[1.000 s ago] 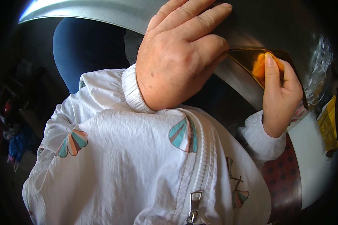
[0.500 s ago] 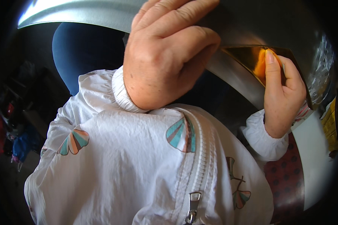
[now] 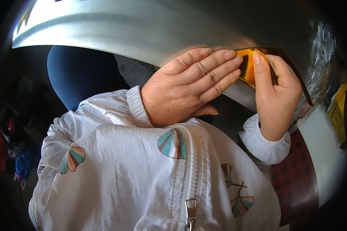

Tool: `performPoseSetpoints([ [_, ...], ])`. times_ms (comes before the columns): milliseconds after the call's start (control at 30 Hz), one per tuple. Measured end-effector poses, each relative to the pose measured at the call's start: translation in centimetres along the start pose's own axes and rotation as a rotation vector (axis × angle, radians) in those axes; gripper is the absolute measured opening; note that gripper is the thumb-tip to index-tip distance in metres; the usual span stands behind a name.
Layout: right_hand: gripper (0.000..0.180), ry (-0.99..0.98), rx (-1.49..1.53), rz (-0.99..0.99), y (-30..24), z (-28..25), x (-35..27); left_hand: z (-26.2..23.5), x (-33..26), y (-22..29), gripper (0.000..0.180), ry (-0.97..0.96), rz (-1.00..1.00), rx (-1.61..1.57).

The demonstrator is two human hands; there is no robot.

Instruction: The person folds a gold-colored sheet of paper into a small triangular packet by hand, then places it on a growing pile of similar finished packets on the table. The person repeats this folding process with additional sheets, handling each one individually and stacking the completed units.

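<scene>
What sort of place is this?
Possibly a small workshop, though I can't be sure: there's a broad metal worktop, a shiny gold sheet at the right hand, and dim clutter off to the left.

Left hand (image 3: 191, 82) flat, back showing, fingers (image 3: 210, 73) extended rightward; right hand (image 3: 277, 90) pinching, thumb (image 3: 261, 73) straight.

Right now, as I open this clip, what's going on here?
A person's bare right hand pinches a soft-looking orange piece at a thin, shiny dark-gold sheet. The left hand is held flat with fingers extended, its fingertips by the sheet's left end; whether they touch it is unclear. The sheet is near the edge of a smooth grey metal surface.
</scene>
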State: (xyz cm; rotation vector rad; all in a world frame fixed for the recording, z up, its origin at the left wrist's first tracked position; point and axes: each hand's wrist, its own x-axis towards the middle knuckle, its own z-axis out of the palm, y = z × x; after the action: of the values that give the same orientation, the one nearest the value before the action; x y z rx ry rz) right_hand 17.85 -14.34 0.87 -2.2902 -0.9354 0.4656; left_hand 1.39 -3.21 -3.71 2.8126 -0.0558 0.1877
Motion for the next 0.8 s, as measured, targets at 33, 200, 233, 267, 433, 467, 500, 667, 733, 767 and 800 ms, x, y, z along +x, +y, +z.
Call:
performPoseSetpoints([
  [33,0.01,-0.008,0.004,0.012,-0.1,0.0,0.0,0.0,0.0,0.1,0.048,0.006,-0.021,-0.06],
  [200,0.012,-0.01,0.023,0.101,-0.5,-0.2,0.1,0.1,-0.2,-0.1,0.065,-0.002,-0.002,-0.096],
  [233,0.013,-0.004,0.016,0.099,-0.5,-0.3,0.1,0.1,-0.2,-0.2,0.075,-0.001,0.009,-0.12],
  [267,0.012,0.001,0.078,0.157,-0.5,-0.4,0.1,0.1,-0.2,-0.3,0.075,0.0,0.01,-0.131],
  [433,0.011,0.045,0.277,0.326,-0.3,-1.0,0.1,0.1,-0.2,-0.3,0.073,-0.002,-0.008,-0.171],
  [467,0.01,0.032,0.267,0.31,-0.2,-1.1,0.0,0.1,-0.3,0.0,0.073,0.003,-0.015,-0.173],
  [500,0.01,0.031,0.254,0.3,-0.1,-1.0,0.1,0.2,-0.2,0.0,0.073,0.01,-0.018,-0.171],
  [667,0.01,0.035,0.199,0.265,0.2,-0.9,-0.1,0.2,-0.2,0.3,0.068,-0.012,-0.021,-0.114],
  [733,0.011,0.008,0.155,0.274,0.2,-0.9,-0.2,0.0,-0.2,0.3,0.063,-0.061,0.007,-0.002],
  [767,0.012,-0.009,0.134,0.277,0.2,-0.9,-0.2,0.0,-0.2,0.3,0.063,-0.061,0.009,0.003],
  [800,0.01,0.02,0.172,0.288,0.2,-0.9,-0.2,0.0,-0.2,0.3,0.062,-0.062,0.01,0.006],
])
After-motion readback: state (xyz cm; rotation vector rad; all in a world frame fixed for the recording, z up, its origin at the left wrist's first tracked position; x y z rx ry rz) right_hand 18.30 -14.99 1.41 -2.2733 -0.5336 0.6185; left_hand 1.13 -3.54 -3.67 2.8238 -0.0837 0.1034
